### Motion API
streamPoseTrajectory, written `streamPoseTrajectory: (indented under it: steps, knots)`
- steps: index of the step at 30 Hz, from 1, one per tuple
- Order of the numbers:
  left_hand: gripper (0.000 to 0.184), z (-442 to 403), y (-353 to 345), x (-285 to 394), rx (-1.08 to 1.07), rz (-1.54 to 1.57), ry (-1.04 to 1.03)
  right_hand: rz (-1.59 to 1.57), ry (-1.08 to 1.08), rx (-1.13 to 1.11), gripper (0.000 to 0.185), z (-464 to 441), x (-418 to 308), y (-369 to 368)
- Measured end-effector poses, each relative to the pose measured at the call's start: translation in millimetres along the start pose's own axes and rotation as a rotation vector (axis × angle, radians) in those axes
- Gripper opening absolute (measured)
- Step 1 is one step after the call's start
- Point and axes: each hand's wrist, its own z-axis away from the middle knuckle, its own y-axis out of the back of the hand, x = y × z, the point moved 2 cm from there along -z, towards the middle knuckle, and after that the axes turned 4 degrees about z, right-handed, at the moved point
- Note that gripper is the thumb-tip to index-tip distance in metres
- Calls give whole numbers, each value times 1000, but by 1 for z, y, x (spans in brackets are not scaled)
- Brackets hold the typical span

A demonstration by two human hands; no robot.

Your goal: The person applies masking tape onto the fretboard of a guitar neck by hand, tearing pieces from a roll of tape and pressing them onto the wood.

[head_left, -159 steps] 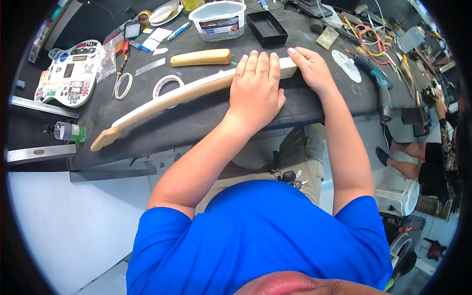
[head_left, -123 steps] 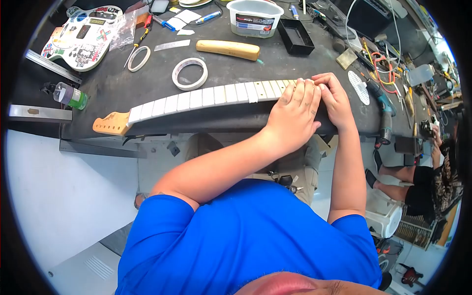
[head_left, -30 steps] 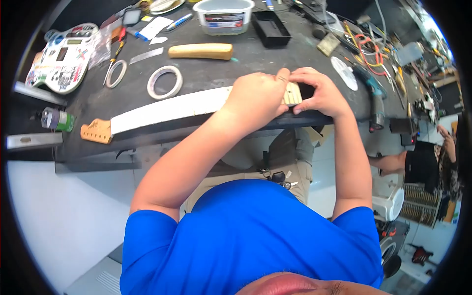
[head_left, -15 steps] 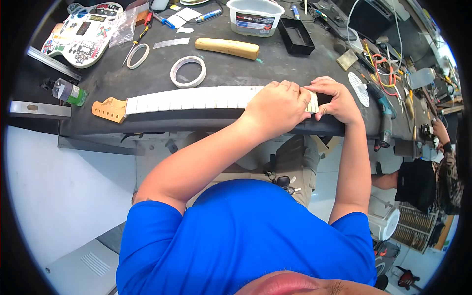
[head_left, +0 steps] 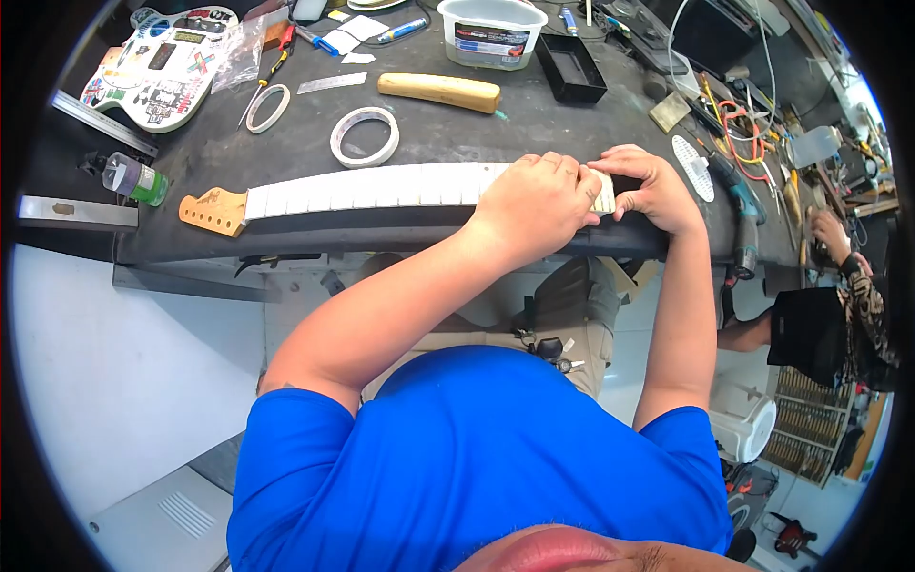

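A guitar neck [head_left: 381,188] lies along the front edge of the bench, its wooden headstock [head_left: 214,211] at the left. Whitish strips cover most of the fretboard between the frets; a pale yellow bare part shows at the right end. My left hand [head_left: 538,198] is closed over the neck near that end, fingers bent and together. Around the end itself curve the fingers and thumb of my right hand [head_left: 658,191], its fingertips close to those of my left. Whether a strip is between the fingertips is hidden.
Behind the neck lie two tape rolls [head_left: 394,143], a wooden handle-like piece [head_left: 438,91] and a metal ruler [head_left: 332,83]. A plastic tub [head_left: 491,43] and black tray [head_left: 572,71] stand farther back. A cordless drill [head_left: 746,214] lies right. Another person's hand [head_left: 831,235] is at far right.
My hands stay at the neck's right end, with only slight finger movement. The view has shifted a little. The other person's hand at far right has moved slightly left.
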Motion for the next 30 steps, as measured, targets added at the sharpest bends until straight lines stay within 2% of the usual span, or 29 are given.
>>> streamPoseTrajectory:
  steps: [5,6,8,10,11,12,13,15,16,18,21,30]
  knots:
    - [48,-1,5,2,-57,71,46,75,82,-42,86,1,-7,5]
    - [48,-4,4,3,-48,80,34,78,108,-41,78,3,-10,6]
    - [48,-8,4,8,-73,66,43,-130,26,-5,62,7,-1,6]
    - [48,-8,6,9,-98,51,59,-520,-62,155,46,11,3,2]
    - [49,-9,7,9,-104,46,63,-591,-148,249,28,13,6,2]
    - [49,-11,9,10,-112,41,69,-531,-186,310,17,14,12,3]
    - [53,-12,12,13,-144,47,88,-567,-174,333,14,14,13,1]
    - [53,-14,12,14,-143,32,90,-552,-134,339,18,13,23,2]
    - [53,-14,11,14,-141,26,95,-550,-144,363,26,15,20,2]
    - [53,-14,9,15,-150,19,102,-545,-219,338,29,17,20,7]
    - [54,-15,10,16,-147,11,105,-638,-205,356,29,15,32,7]
    - [54,-15,7,16,-141,-21,79,-645,-153,403,24,5,28,5]
